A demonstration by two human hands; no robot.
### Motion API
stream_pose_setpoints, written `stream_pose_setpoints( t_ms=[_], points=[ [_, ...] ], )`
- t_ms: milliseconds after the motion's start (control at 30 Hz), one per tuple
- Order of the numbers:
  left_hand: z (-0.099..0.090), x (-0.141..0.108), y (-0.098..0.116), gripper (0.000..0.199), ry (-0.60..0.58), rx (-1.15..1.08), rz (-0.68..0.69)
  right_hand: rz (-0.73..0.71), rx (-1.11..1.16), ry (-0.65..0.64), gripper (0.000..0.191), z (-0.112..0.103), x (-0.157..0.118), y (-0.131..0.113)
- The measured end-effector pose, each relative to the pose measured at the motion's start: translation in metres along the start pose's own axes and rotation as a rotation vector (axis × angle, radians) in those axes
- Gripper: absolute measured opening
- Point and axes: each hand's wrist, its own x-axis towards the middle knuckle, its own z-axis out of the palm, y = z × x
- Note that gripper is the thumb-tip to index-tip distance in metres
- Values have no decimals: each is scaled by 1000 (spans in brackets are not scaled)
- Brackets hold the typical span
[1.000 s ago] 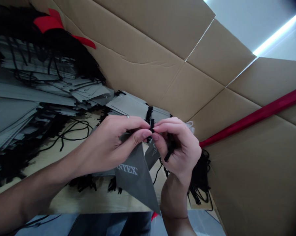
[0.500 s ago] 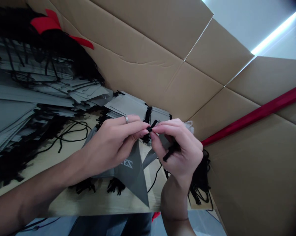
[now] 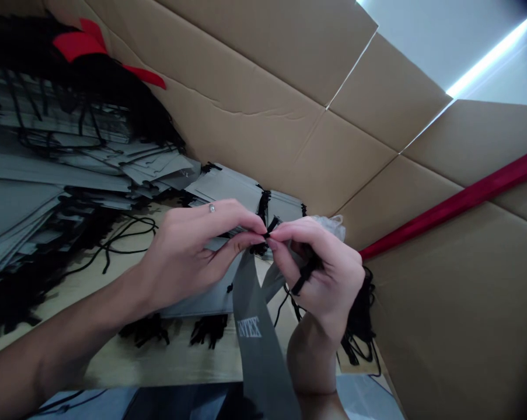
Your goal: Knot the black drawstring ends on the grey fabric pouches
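My left hand (image 3: pixel 197 251), a ring on one finger, pinches a short black cord (image 3: pixel 272 224) between thumb and forefinger. From the other side my right hand (image 3: pixel 327 265) pinches the same cord, the fingertips nearly touching. More black cord (image 3: pixel 304 277) is tucked in the right palm under the curled fingers. A grey sheet (image 3: pixel 263 367) with white lettering hangs below the fingertips, bent over and reaching past the table's front edge. Whether the cord is knotted there is too small to tell.
Stacks of grey sheets (image 3: pixel 22 216) with black cord ends fill the left side. More bundled sheets (image 3: pixel 232 185) lie behind my hands. Black cords (image 3: pixel 359 315) lie at right. Cardboard walls (image 3: pixel 254 87) enclose the table (image 3: pixel 193 367); a dark red strip (image 3: pixel 456 201) crosses the right one.
The grey sheet has swung down and turned, showing more of its lettering and hanging over the table edge. My left hand has shifted slightly left; both hands keep their pinch.
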Motion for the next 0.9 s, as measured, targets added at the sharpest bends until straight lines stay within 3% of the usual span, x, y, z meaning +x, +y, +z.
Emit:
stream_pose_setpoints(
  t_ms=[233,433,633,900],
  points=[
    [-3,0,-4,18,-22,-20,45,32,-17,-4,19,-2,1,-5],
    [2,-2,-8,32,-9,60,207,28,-49,-20,19,-1,0,-4],
    [4,-4,-12,22,-9,191,370,25,-181,22,18,7,-4,-8],
    [10,-9,-14,31,61,210,241,3,-221,123,16,15,-4,-7]
  ],
)
